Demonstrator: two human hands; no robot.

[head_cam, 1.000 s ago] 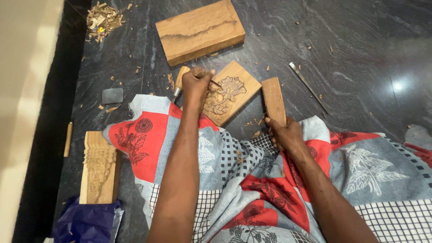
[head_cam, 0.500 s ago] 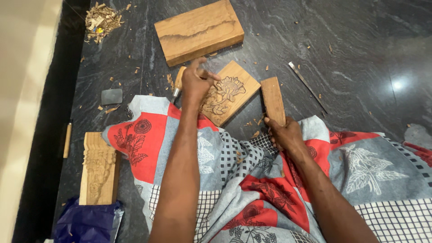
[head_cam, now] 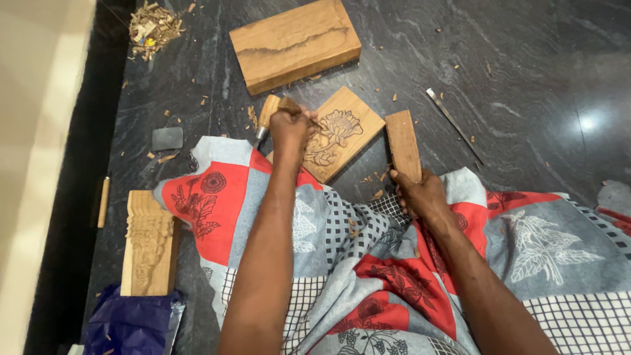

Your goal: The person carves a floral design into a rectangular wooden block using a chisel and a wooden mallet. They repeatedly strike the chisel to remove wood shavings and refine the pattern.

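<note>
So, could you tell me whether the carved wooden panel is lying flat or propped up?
Lying flat on the dark floor, carved flower facing up: the panel sits level, one corner under the left hand.

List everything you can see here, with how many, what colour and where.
carved wood panel: 1, tan, flower relief, floor centre
chisel: 1, wooden handle, in left hand
wooden mallet block: 1, brown, in right hand
wood block: 1, brown, top centre
carved strip: 1, pale, lower left
thin metal tool: 1, grey, right
wood shavings: pile, top left
patterned cloth: 1, red-grey, over lap
left hand: on panel
right hand: grips block
</note>
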